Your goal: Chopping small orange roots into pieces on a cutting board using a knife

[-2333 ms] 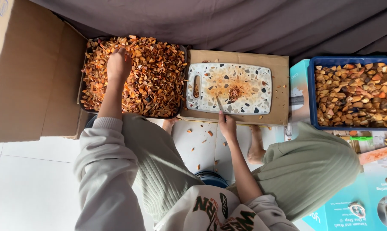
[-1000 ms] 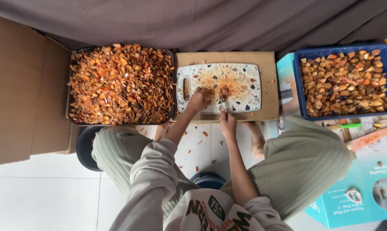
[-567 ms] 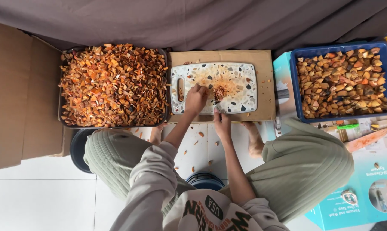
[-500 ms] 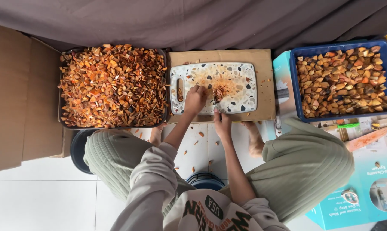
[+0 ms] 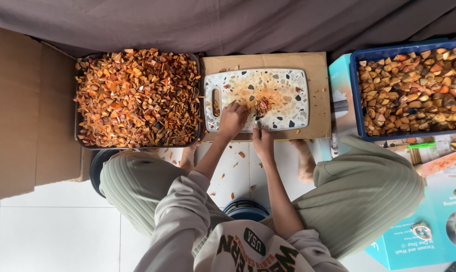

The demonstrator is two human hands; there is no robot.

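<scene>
Both hands are down on the cutting board (image 5: 283,85), a white rounded-corner rectangle speckled with dark and tan chips like terrazzo, a slot handle cut into its left end. The left hand (image 5: 232,120) is curled, fingertips pressing a small brownish-orange piece (image 5: 263,105) near the board's middle, where the surface is smeared with orange stain. The right hand (image 5: 263,142) is clenched around the handle of a small knife (image 5: 258,122), its blade reaching up to touch that same piece; the handle is mostly hidden in the fist. The board sits on a flat sheet of plain cardboard (image 5: 318,95).

To the left, touching the cardboard's edge, a dark tray (image 5: 137,147) is heaped with dry, angular orange-and-tan chopped bits (image 5: 137,95). To the right, a blue plastic crate (image 5: 356,100) holds bigger, chunkier brown and orange pieces (image 5: 414,88). A few stray chips lie on the glossy white floor tiles (image 5: 51,231) between the person's knees, which are clad in ribbed pale-green fabric. A folded brown cardboard box (image 5: 16,116) stands at far left, and grey cloth (image 5: 228,22) drapes across the top.
</scene>
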